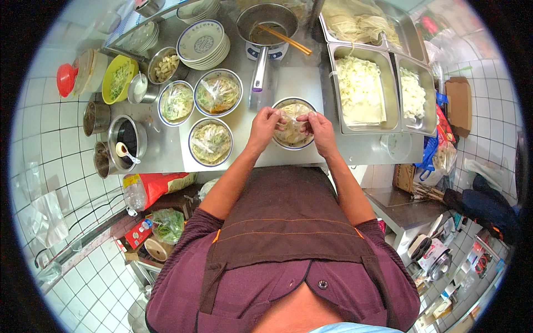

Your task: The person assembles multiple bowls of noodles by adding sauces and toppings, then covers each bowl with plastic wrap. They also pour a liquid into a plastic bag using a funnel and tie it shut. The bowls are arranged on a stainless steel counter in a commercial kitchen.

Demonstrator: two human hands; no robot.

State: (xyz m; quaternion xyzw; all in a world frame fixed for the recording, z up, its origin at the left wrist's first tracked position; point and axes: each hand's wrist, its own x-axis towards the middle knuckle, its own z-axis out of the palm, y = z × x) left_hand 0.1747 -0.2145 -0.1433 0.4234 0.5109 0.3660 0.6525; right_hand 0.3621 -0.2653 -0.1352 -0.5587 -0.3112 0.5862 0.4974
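Note:
A blue-rimmed bowl (292,143) with noodles in it stands on the counter right before me. Above its middle, a thin clear plastic bag or film (293,118) is pinched between the fingertips of my left hand (266,127) and my right hand (318,130). Three more blue-rimmed bowls stand to the left: one with noodles and greens (210,141) under gathered clear plastic, one with shredded vegetables and reddish sauce (218,92), also under plastic, and a smaller one with pale shreds (176,103).
Steel trays of noodles (362,89) stand at the right. A saucepan (266,25) with wooden chopsticks (287,39) rests on a digital scale (266,50) at the back. Stacked bowls (204,43), a yellow-green basin (119,79) and a steel pot of dark sauce (127,137) are at the left.

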